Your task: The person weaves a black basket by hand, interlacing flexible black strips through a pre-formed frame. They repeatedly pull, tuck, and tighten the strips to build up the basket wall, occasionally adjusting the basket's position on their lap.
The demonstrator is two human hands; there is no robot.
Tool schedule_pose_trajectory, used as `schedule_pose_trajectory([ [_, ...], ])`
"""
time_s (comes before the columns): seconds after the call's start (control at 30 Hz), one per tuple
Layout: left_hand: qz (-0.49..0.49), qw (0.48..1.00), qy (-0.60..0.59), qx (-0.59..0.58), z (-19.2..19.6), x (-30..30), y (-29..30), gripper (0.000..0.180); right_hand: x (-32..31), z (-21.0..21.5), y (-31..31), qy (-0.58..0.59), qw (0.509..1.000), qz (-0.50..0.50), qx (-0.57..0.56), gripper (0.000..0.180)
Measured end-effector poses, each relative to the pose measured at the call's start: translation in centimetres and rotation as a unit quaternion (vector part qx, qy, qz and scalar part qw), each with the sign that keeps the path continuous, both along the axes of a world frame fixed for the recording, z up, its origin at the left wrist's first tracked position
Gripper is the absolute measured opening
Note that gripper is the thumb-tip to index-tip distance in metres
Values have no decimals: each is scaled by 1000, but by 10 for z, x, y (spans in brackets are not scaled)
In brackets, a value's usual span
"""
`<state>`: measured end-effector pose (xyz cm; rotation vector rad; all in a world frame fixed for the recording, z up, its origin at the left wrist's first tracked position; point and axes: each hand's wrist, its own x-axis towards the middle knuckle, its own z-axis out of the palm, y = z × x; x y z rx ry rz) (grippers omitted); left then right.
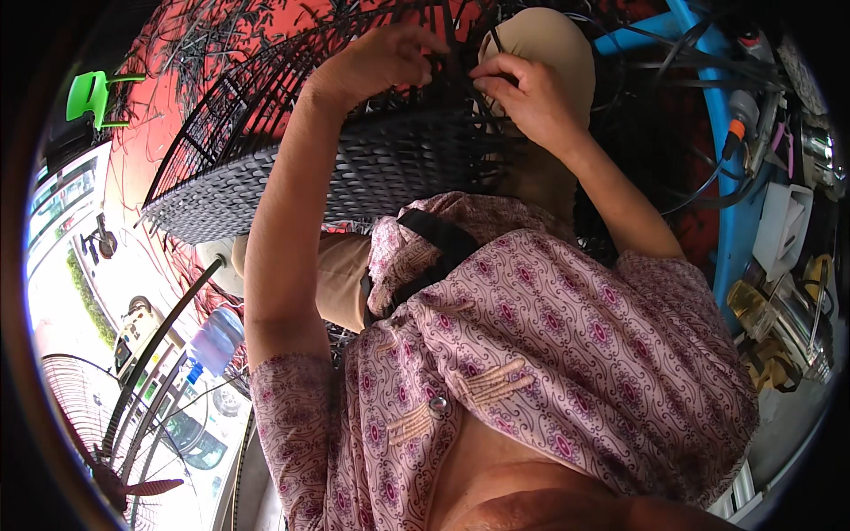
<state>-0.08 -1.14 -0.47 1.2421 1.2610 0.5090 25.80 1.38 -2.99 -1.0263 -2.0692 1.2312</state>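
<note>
Across my lap lies a half-woven black basketwork piece point(266, 190), its lower band a tight weave of flat strips and its upper part open ribs. My left hand point(381, 62) is over its upper edge, fingers loosely bent and apart, with nothing visible in them. Close by on the right, my right hand point(536, 102) has thumb and forefinger pinched at a thin black strip point(496, 40), beside my knee in beige trousers point(553, 53). The dark weave between the hands is too dim to make out.
Loose black strips point(199, 53) litter the red floor point(146, 97). At the left stand a green plastic chair point(87, 99) and a fan point(106, 469). To the right are a blue frame point(719, 115), a grey tool with an orange collar point(737, 124), a white container point(784, 226) and a glass jug point(797, 327).
</note>
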Motion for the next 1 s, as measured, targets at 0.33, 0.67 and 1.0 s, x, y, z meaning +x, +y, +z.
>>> schedule_pose_trajectory([
  [0.33, -39, 999, 38, -2, -3, 0, 11, 39, 6, 1, -5, -35, 998, -27, -41, 15],
  [0.67, 8, 998, 55, 16, -5, -27, -7, 29, 13, 12, 8, -62, 997, -1, -52, 22],
  [1.0, 24, 993, 88, 77, -7, -23, -18, 20, 37, 26, 40, -67, 996, 6, -60, 27],
])
